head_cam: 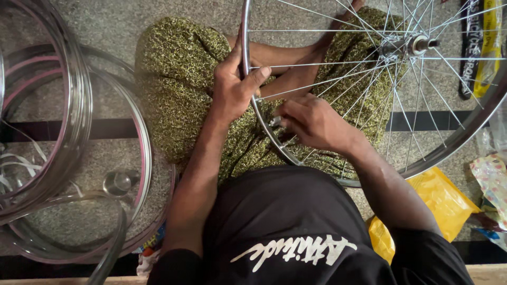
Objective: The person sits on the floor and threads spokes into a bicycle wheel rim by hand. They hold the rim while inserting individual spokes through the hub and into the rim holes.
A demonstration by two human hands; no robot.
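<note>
Speckled stone floor with a dark band across it, seen from above; a seated person with crossed legs in green patterned cloth works at its centre. Item: spoked bicycle wheel (401, 95), steel rim, resting across the lap, hub (417, 45) up and away from both hands. Left hand (232, 87): closed around the rim, thumb across its inner face, steadying it. Right hand (311, 124): just below and beside the left, fingers (288, 119) pinched together at the inner edge of the rim where a spoke (317, 84) meets it; whether they hold a small tool or the nipple alone cannot be told. Handling note, as a judgement: the left-hand grip should stay firm and close to the right so the rim does not swing while the pinch turns in small amounts. Beyond the left hand: stacked bare rims (68, 148) with a small metal cup (119, 182) inside them. Beyond the right forearm: yellow plastic bag (438, 203).
</note>
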